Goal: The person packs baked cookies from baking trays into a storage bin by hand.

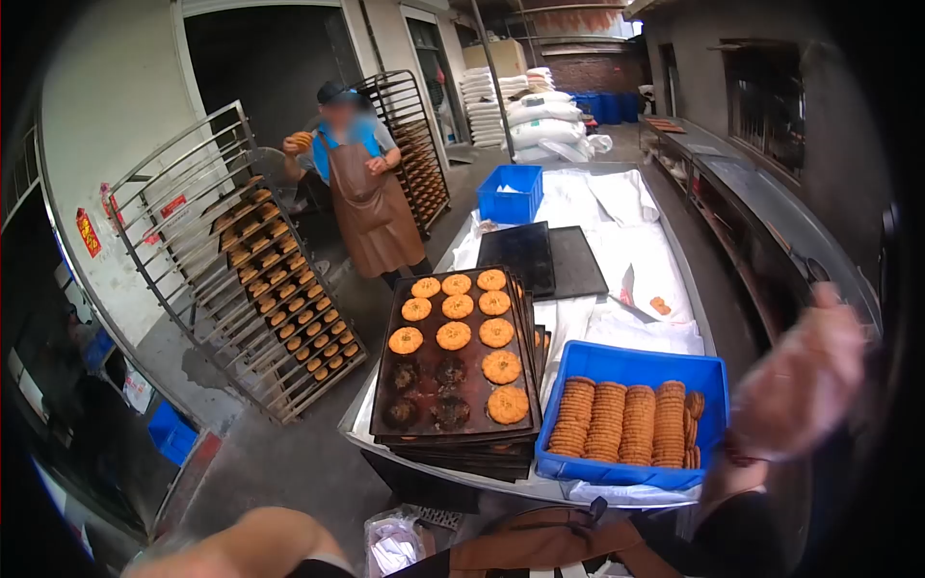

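Observation:
My right hand (805, 380) is raised at the right, smeared by motion, and seems to wear a clear plastic glove. Its fingers cannot be made out, nor whether anything is in them. Below and left of it stands a blue crate (631, 354) with upright rows of round biscuits (604, 422). Beside the crate lies a stack of dark baking trays (385, 385). Several golden biscuits (454, 335) rest on the top tray, whose near left part shows bare, dark round marks. Only my left forearm (260, 544) shows at the bottom left; the hand itself is out of sight.
A co-worker (361, 183) in a brown apron stands across, holding biscuits. Racks (193, 241) with loaded trays stand left. Farther along the white-covered table are dark trays (578, 262), a knife (628, 294), a broken biscuit (660, 305) and a blue bin (511, 193). A counter (761, 207) runs right.

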